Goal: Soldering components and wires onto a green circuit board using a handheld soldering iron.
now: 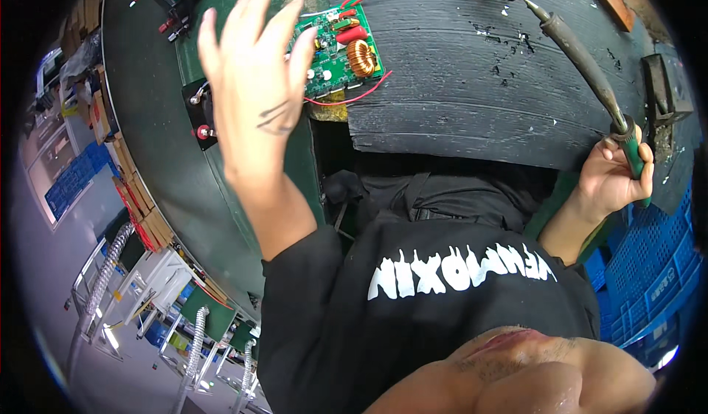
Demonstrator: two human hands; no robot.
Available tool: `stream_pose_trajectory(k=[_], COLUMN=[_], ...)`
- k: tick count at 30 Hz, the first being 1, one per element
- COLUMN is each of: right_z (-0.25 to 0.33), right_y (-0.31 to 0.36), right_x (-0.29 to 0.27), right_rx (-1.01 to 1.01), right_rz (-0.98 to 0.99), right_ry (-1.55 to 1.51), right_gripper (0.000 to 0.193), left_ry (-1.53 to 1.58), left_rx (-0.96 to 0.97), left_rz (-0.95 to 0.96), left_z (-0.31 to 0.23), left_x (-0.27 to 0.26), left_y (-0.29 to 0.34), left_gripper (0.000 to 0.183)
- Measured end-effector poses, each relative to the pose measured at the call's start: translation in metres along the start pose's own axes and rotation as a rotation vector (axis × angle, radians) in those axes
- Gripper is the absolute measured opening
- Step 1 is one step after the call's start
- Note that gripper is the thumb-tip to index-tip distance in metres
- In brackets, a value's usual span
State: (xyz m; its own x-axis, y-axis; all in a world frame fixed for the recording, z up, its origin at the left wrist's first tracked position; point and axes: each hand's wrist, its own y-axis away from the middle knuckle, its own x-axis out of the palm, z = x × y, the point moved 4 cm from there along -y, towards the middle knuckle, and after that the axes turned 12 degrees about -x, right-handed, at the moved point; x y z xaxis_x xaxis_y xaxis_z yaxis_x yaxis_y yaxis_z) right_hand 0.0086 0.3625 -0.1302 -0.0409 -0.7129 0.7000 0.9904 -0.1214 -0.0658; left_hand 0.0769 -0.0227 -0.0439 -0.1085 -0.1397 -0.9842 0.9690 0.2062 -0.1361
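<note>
Left hand [254,82]: we held it spread, grasping nothing, over the circuit board [341,49], upper centre.
Right hand [616,178]: we gripped the soldering iron [582,60], right edge.

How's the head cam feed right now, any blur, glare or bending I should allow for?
Head view: left hand is raised, open and slightly motion-blurred, covering part of the circuit board; right hand and soldering iron look sharp; bench edges bow from the fisheye; corners are black; mild glare low left.
</note>
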Motion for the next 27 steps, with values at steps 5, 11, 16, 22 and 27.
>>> stream_pose_trajectory(k=[5, 11, 16, 22, 27], right_z=[0.005, 0.01, 0.014, 0.013, 0.015], right_y=[0.005, 0.013, 0.012, 0.013, 0.013], right_x=[-0.004, -0.006, -0.017, -0.01, -0.01], right_rx=[-0.015, -0.028, -0.056, -0.048, -0.033], right_rz=[-0.011, -0.072, -0.085, -0.041, -0.015], right_ry=[-0.018, -0.031, 0.015, 0.034, 0.02], right_gripper=[0.032, 0.031, 0.029, 0.028, 0.028], left_ry=[-0.268, -0.372, 0.158, 1.433, 0.867], left_rx=[0.0, -0.105, 0.251, 0.389, -0.218], left_rz=[-0.125, -0.342, -0.393, -0.299, 0.154], left_z=[-0.011, 0.034, -0.047, -0.028, -0.013], left_x=[0.005, 0.009, -0.028, 0.029, 0.05], left_y=[-0.021, -0.033, -0.047, -0.045, -0.044], left_gripper=[0.026, 0.022, 0.019, 0.017, 0.016])
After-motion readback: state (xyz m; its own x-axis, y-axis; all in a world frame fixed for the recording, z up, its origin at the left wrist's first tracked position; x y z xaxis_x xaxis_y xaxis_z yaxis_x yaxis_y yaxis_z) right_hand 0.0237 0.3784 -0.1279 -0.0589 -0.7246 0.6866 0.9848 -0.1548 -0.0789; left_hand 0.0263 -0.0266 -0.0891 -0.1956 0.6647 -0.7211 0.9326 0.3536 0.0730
